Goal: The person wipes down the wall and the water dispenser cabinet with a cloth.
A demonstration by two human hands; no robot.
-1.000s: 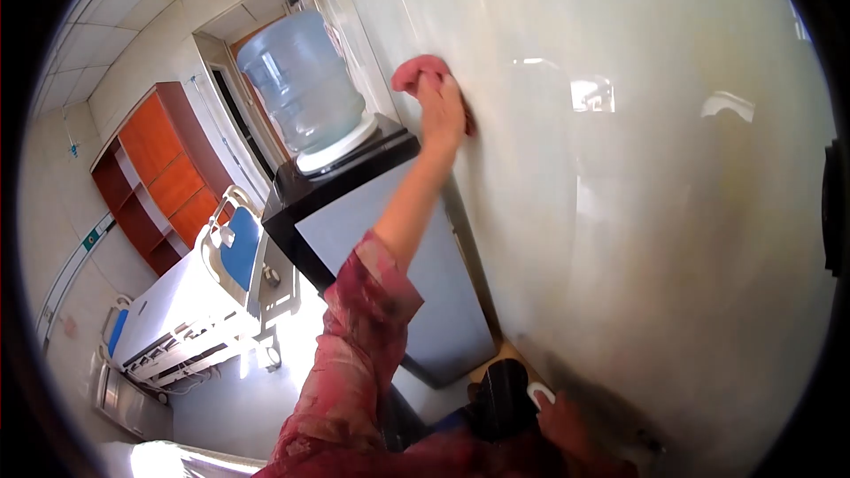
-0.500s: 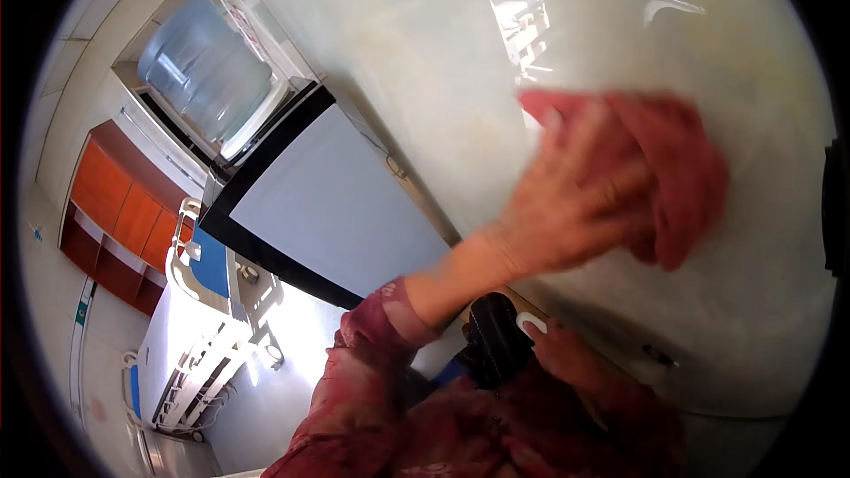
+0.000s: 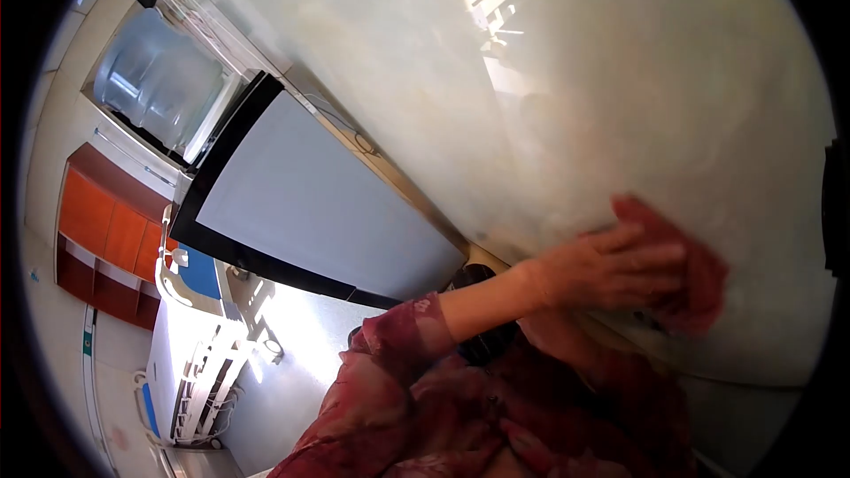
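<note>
A red cloth (image 3: 704, 283) lies flattened against a pale, glossy wall panel (image 3: 567, 142), slightly blurred by motion. My left hand (image 3: 611, 270) presses on it, fingers stretched toward the right and bent over the fabric. Behind my left forearm, low in the view, is my right hand (image 3: 551, 336). Only a part near its wrist shows, so its fingers and anything in them are hidden. A dark, rounded black thing (image 3: 482, 345) sits beneath the left forearm.
To the left stands a water dispenser (image 3: 319, 195) with a large blue bottle (image 3: 159, 80). Beyond it are an orange-brown cabinet (image 3: 111, 221) and a white bed with rails (image 3: 190, 345). A thin dark cable (image 3: 744, 384) runs along the lower wall.
My left hand has moved the cloth down the wall. My right hand, which held a small white object, is now mostly covered by the left forearm. The view has shifted somewhat.
</note>
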